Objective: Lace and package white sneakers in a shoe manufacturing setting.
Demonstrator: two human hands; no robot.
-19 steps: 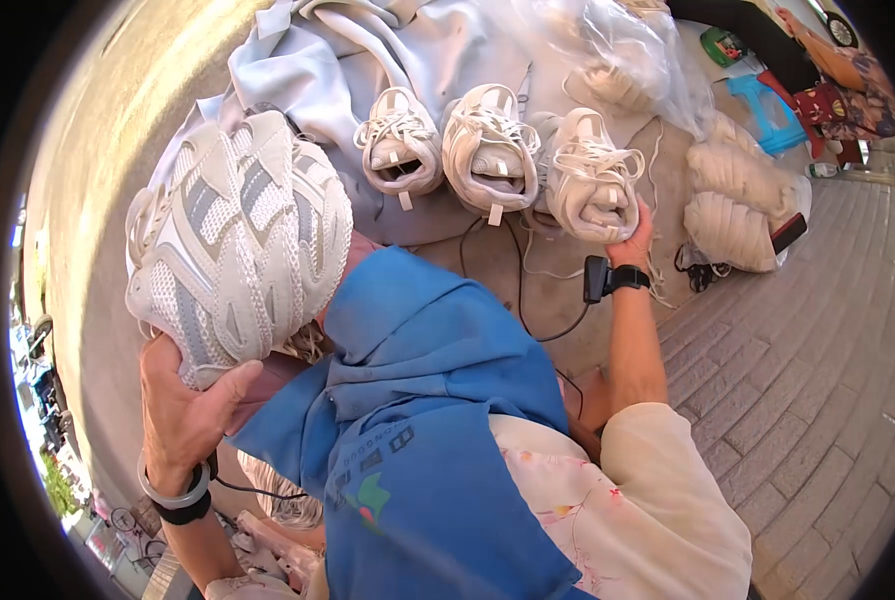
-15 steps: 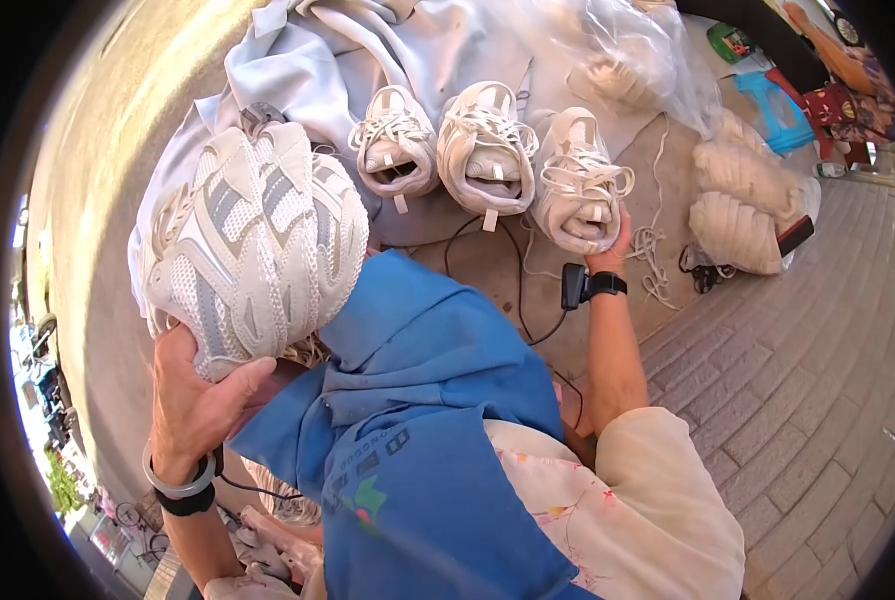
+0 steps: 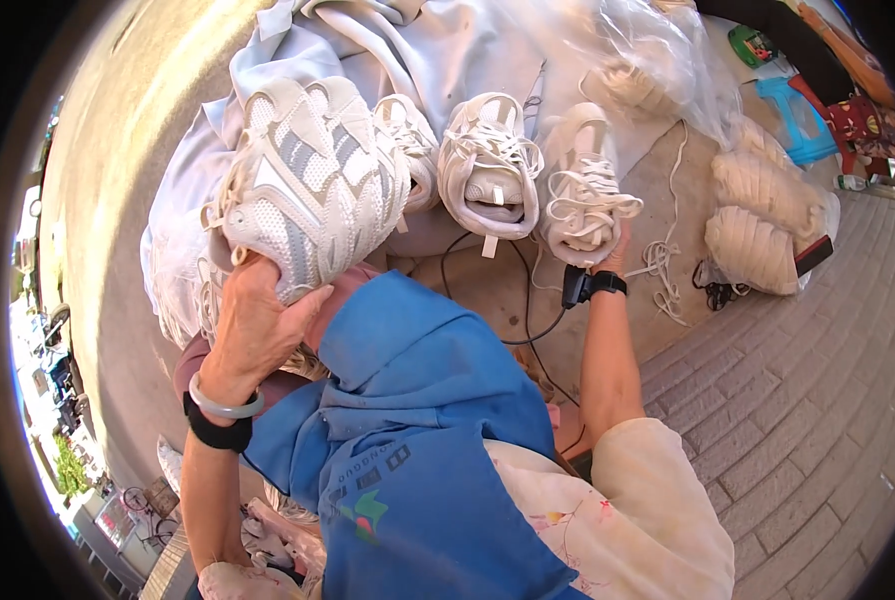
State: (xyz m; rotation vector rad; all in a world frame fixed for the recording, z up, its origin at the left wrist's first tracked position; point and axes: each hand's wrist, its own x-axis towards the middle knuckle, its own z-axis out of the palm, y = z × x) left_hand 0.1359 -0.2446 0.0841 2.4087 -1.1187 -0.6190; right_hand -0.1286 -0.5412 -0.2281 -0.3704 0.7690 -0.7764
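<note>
From where I stand, what matters is how the shoe at the right end of the row sits against the person's right hand. That right-end shoe [image 3: 581, 180] lies straight out ahead of the right hand [image 3: 614, 257], toe pointing away from the person and open heel facing back toward them, so its long axis runs nearly in line with the reaching forearm. The right hand is the nearer by far, touching the heel from its outer side. Its fingers go out of sight behind the shoe, so I can't tell whether they grip it or only rest there.

Over to the left, the left hand [image 3: 255, 322] has a bundle of shoes [image 3: 312, 185], pressed side against side, clamped low down. The thumb lies across the near side, and the fingers curl round beneath, mostly hidden. The bundle stands up and away from that hand, partly covering the left-end shoe [image 3: 412, 128] of the row; the middle shoe [image 3: 489, 165] sits clear of both hands.

The left forearm comes up from the lower edge, a pale bangle [image 3: 225, 405] at its wrist. The right arm stretches forward past the blue apron [image 3: 417, 345], a small black box [image 3: 575, 287] strapped at the wrist.
</note>
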